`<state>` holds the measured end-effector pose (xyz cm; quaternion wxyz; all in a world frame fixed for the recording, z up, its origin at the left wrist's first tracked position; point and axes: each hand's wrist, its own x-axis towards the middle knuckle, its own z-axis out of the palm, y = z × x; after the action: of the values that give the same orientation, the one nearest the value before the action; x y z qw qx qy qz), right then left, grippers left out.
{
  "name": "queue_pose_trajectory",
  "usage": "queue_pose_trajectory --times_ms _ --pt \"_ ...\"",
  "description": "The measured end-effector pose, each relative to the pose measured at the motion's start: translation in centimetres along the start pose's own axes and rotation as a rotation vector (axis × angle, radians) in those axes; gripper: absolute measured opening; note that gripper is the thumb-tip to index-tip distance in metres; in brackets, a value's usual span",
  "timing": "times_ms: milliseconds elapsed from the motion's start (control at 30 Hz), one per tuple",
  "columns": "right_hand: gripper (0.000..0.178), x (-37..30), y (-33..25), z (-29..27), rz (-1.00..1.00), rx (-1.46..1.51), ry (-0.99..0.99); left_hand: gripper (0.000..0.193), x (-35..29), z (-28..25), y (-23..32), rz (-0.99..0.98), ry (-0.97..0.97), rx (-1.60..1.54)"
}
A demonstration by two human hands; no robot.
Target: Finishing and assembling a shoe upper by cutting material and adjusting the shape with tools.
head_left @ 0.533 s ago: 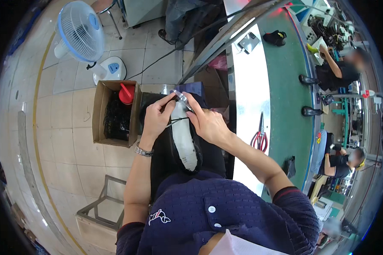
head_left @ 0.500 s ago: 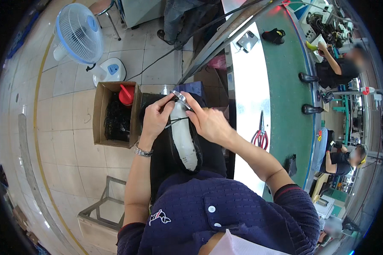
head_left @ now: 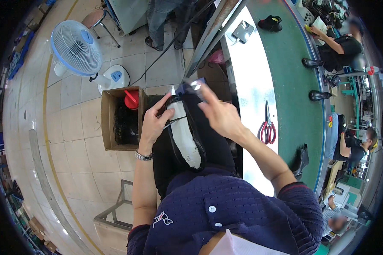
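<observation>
A black shoe [head_left: 185,138] lies sole up along my lap, its white underside facing me and a thin dark cord crossing it. My left hand [head_left: 155,123] grips the far end of the shoe, thumb on the white underside and fingers along its left side. Above and right of that end is my right hand [head_left: 222,115], closed around a shiny metal hand tool [head_left: 195,86]. Motion smears the tool, so its kind cannot be made out. It appears apart from the shoe.
Left of my legs stands a cardboard box [head_left: 108,127] with a red container [head_left: 131,100] over dark scraps. Beyond is a fan [head_left: 76,42]. On the right, a metal ledge [head_left: 253,85] bears red-handled scissors [head_left: 267,129], beside a green belt [head_left: 287,89] with black shoes. Co-workers sit across it.
My right hand has moved right, lifting the metal tool away from the shoe's far end. My left hand keeps its hold on the shoe. The whole view has shifted slightly.
</observation>
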<state>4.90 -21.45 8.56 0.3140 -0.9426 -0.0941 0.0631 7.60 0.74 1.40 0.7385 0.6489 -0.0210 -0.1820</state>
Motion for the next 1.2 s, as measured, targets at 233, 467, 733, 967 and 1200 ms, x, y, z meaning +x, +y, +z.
queue_pose_trajectory --times_ms 233,467,733,967,1200 --pt "0.067 -5.3 14.6 1.8 0.553 -0.175 0.334 0.032 1.8 1.4 0.3 -0.035 0.07 0.222" --pt "0.047 -14.7 21.0 1.2 0.575 -0.13 0.513 0.032 2.2 1.8 1.1 0.068 0.032 0.293" --pt "0.037 -23.7 23.5 -0.1 0.942 0.158 0.389 0.036 1.4 1.4 0.7 0.06 0.046 0.259" --pt "0.046 -16.7 8.5 -3.1 0.829 1.037 0.107 0.05 -4.0 2.0 0.0 0.097 0.184 -0.129" --pt "0.066 -12.4 0.5 -0.4 0.49 1.216 -0.579 0.034 -6.1 5.7 0.4 0.314 0.392 0.462"
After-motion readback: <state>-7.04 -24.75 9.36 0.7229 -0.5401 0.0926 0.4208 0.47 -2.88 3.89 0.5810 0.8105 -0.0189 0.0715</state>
